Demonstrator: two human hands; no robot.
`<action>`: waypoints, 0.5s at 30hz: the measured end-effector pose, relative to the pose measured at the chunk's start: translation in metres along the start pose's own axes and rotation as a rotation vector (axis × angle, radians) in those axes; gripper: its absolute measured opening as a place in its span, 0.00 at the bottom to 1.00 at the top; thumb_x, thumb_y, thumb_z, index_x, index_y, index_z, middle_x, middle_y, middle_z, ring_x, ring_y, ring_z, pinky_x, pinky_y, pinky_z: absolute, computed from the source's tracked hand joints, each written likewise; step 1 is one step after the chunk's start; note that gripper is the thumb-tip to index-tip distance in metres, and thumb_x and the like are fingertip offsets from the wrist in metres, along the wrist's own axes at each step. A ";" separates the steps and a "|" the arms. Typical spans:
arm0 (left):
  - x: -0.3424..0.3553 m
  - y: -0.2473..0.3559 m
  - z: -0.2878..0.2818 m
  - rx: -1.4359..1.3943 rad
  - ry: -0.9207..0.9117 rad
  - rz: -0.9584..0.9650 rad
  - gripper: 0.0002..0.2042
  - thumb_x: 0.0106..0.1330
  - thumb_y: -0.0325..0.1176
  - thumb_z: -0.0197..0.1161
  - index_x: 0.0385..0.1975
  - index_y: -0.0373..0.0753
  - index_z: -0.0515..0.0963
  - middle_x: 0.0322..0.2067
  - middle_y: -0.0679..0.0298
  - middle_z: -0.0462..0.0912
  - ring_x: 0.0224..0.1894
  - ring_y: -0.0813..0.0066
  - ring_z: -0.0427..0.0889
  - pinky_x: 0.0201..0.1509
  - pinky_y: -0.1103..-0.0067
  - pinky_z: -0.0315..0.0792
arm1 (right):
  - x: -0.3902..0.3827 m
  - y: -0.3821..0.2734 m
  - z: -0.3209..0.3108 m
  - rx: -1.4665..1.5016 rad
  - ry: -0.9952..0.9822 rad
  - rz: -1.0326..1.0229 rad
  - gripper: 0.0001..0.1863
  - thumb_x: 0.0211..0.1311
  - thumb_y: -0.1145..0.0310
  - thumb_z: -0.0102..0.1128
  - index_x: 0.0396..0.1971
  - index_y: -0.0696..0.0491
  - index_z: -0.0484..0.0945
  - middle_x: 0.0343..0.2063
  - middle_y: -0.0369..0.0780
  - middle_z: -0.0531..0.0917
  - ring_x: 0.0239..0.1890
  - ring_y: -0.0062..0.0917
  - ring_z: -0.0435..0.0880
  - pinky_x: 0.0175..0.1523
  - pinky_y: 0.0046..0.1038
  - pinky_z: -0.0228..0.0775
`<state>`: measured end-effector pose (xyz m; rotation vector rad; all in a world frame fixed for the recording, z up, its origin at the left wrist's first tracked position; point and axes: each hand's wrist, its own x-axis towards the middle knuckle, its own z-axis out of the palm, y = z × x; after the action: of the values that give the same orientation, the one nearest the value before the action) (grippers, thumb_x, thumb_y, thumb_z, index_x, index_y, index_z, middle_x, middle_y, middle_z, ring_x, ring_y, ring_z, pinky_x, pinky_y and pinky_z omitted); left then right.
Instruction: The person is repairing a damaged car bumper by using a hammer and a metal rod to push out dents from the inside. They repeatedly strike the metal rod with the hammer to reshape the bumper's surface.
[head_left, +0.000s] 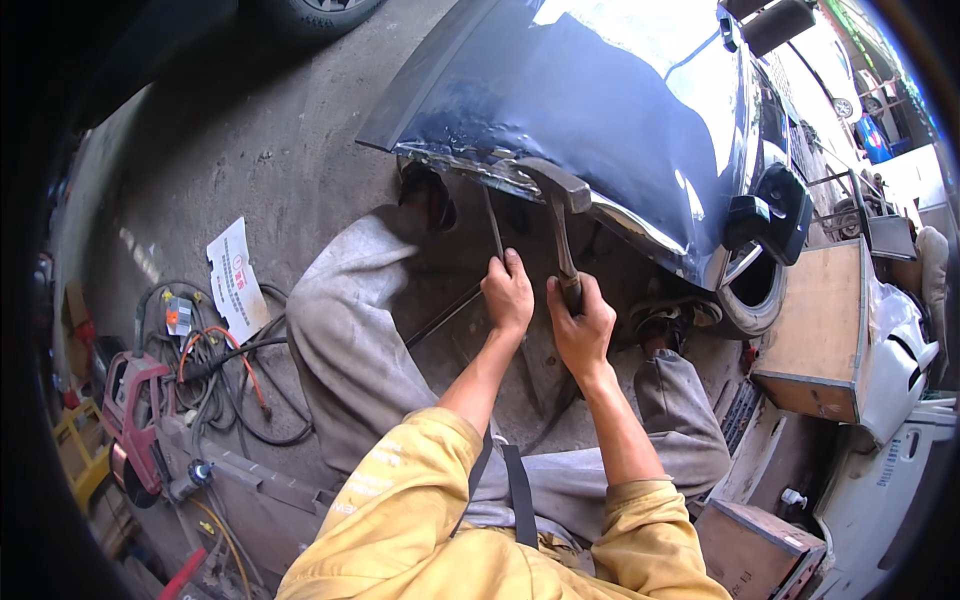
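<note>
In my right hand (582, 322) is a claw hammer (562, 232), gripped low on its handle. The hammer's head is up against or just above the damaged lower edge of a dark blue car body panel (590, 110); I cannot tell if they touch. My left hand (508, 290) is closed round a thin metal rod (495, 228). The rod points up toward the same edge, and its far tip is hidden by the panel. Along that edge the paint is creased and scraped to bare metal.
Cables (225, 375) lie tangled on the concrete floor at left, beside a white printed sheet (238, 280) and a red-framed machine (135, 400). A wooden box (815, 325) stands right, near a tyre (752, 297). Another wooden box (755, 550) is nearer. A black side mirror (785, 212) sticks out.
</note>
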<state>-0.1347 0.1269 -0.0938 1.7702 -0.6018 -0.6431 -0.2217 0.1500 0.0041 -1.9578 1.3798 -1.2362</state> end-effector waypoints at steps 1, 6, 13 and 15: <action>0.001 0.002 -0.001 0.011 -0.013 -0.003 0.22 0.72 0.43 0.53 0.23 0.28 0.71 0.20 0.40 0.78 0.28 0.37 0.79 0.29 0.55 0.68 | 0.008 -0.006 -0.002 0.003 -0.026 -0.046 0.09 0.60 0.71 0.68 0.34 0.58 0.76 0.15 0.36 0.71 0.18 0.16 0.66 0.23 0.23 0.63; 0.002 -0.009 0.002 -0.045 -0.038 -0.033 0.20 0.68 0.42 0.58 0.23 0.28 0.72 0.20 0.40 0.79 0.29 0.38 0.81 0.31 0.56 0.71 | 0.019 -0.001 -0.010 -0.125 -0.279 -0.127 0.11 0.58 0.68 0.69 0.33 0.56 0.76 0.21 0.47 0.80 0.22 0.42 0.82 0.27 0.34 0.72; -0.001 0.002 0.000 -0.113 -0.033 -0.053 0.18 0.66 0.39 0.60 0.22 0.29 0.73 0.21 0.42 0.80 0.29 0.40 0.82 0.30 0.57 0.72 | -0.002 0.015 -0.010 -0.312 -0.324 -0.101 0.13 0.56 0.67 0.69 0.34 0.55 0.75 0.24 0.48 0.81 0.24 0.44 0.82 0.28 0.37 0.73; -0.001 0.000 0.000 -0.103 -0.033 -0.043 0.18 0.65 0.39 0.61 0.22 0.29 0.72 0.20 0.44 0.80 0.29 0.40 0.81 0.31 0.57 0.72 | -0.004 -0.010 -0.011 -0.171 -0.223 -0.114 0.13 0.55 0.68 0.70 0.37 0.56 0.76 0.23 0.48 0.81 0.24 0.44 0.82 0.28 0.35 0.73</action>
<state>-0.1355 0.1272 -0.0937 1.6830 -0.5449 -0.7212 -0.2264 0.1593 0.0161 -2.2427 1.3130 -0.9384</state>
